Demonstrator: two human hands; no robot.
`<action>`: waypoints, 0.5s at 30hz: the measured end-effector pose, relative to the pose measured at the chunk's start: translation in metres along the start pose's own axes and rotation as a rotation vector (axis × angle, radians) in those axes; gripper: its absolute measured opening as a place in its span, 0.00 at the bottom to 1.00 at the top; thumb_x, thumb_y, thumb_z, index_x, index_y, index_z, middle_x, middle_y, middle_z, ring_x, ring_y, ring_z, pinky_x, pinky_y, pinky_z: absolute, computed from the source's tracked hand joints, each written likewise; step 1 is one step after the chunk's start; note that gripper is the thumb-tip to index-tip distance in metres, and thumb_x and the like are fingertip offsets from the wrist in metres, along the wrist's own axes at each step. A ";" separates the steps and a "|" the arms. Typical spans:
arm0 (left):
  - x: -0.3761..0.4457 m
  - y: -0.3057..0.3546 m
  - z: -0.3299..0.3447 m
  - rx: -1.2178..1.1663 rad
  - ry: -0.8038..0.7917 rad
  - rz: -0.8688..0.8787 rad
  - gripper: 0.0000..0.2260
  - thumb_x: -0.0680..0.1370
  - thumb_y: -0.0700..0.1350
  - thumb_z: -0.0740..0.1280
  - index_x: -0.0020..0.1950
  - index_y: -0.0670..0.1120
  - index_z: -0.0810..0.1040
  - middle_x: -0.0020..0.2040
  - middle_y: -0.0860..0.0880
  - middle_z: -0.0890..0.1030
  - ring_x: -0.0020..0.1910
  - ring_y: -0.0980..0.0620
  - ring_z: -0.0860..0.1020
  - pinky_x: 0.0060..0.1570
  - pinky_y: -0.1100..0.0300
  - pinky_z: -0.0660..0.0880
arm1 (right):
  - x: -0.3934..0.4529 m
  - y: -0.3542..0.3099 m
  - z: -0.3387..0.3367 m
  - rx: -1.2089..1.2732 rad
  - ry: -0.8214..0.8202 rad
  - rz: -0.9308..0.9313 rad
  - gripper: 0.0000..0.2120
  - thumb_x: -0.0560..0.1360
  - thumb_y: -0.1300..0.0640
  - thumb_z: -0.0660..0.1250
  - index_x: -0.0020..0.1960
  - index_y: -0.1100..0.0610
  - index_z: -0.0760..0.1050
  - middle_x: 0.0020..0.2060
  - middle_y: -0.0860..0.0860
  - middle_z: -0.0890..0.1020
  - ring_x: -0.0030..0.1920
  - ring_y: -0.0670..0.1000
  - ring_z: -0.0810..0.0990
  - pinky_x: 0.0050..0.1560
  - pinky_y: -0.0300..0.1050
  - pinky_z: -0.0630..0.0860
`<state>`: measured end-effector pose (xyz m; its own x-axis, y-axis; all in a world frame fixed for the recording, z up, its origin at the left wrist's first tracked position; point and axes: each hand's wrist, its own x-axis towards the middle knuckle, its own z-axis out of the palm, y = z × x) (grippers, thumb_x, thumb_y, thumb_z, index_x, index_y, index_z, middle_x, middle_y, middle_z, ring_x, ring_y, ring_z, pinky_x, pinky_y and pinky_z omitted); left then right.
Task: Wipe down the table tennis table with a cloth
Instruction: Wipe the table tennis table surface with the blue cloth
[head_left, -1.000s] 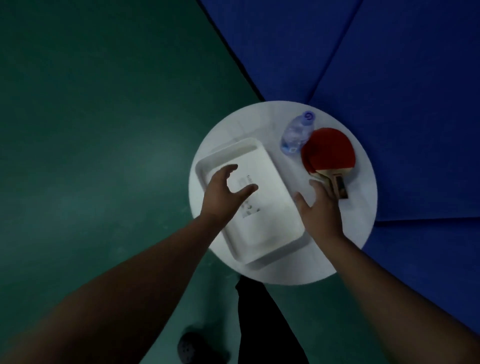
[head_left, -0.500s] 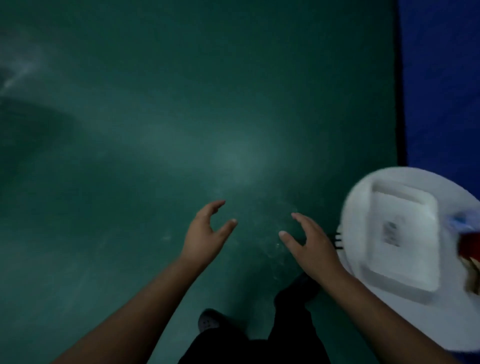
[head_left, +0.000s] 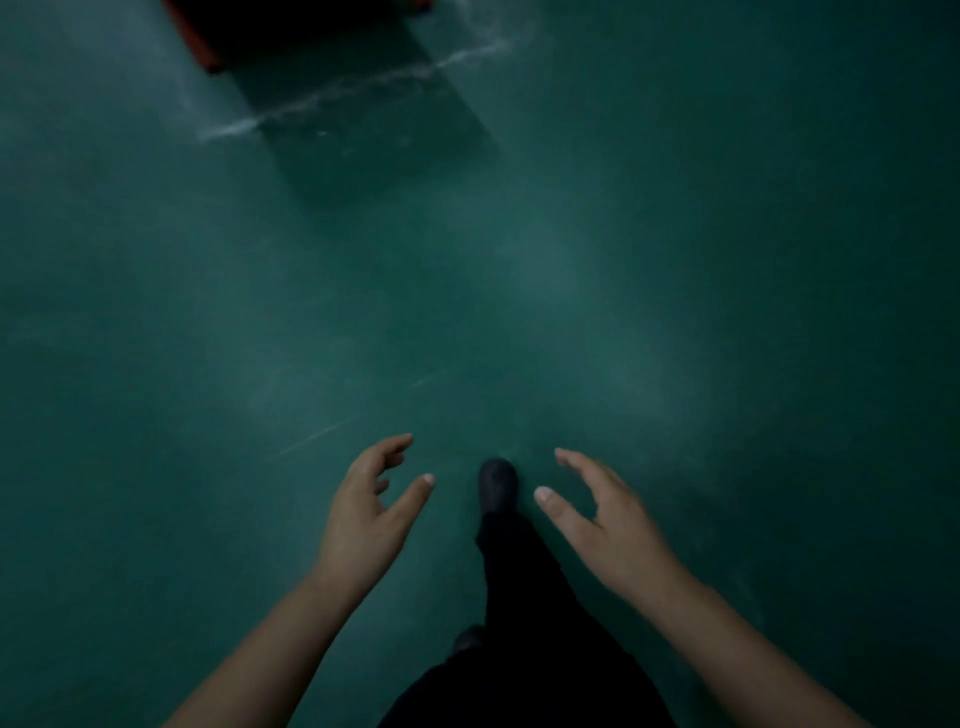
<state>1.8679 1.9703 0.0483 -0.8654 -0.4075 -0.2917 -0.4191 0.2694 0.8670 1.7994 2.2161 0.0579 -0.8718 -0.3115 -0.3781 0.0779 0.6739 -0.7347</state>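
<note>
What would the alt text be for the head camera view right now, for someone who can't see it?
Two bare hands, the left hand and the right hand, reach forward open and empty above a dim green floor. A dark shoe steps between them; a dark red-edged object sits at the top edge.

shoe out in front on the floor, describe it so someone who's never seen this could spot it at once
Start from the wide green floor, then drop to the two bare hands held out low in the picture. Between the left hand and the right hand sits a dark shoe, toe pointing forward, at the end of a black trouser leg.
</note>
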 end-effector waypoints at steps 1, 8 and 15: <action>0.012 -0.003 -0.013 -0.009 0.033 -0.026 0.20 0.75 0.44 0.74 0.58 0.65 0.73 0.59 0.55 0.79 0.61 0.60 0.76 0.61 0.57 0.72 | 0.022 -0.014 0.005 0.003 -0.033 -0.018 0.27 0.74 0.40 0.68 0.70 0.47 0.72 0.66 0.40 0.73 0.68 0.38 0.69 0.67 0.32 0.61; 0.127 0.001 -0.106 -0.065 0.291 -0.141 0.19 0.74 0.41 0.74 0.58 0.61 0.74 0.58 0.56 0.80 0.59 0.61 0.78 0.61 0.55 0.74 | 0.201 -0.122 0.038 0.049 -0.201 -0.142 0.19 0.72 0.45 0.73 0.60 0.35 0.72 0.61 0.35 0.78 0.63 0.32 0.72 0.65 0.32 0.66; 0.262 0.027 -0.216 -0.140 0.534 -0.117 0.17 0.75 0.41 0.74 0.58 0.59 0.76 0.57 0.56 0.81 0.58 0.62 0.78 0.58 0.60 0.73 | 0.369 -0.263 0.067 -0.002 -0.304 -0.330 0.19 0.73 0.52 0.75 0.59 0.37 0.73 0.60 0.38 0.79 0.62 0.35 0.75 0.65 0.36 0.69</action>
<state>1.6892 1.6820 0.0822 -0.5410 -0.8226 -0.1752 -0.4319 0.0929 0.8971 1.4896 1.8786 0.0738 -0.6682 -0.6924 -0.2721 -0.1820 0.5067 -0.8427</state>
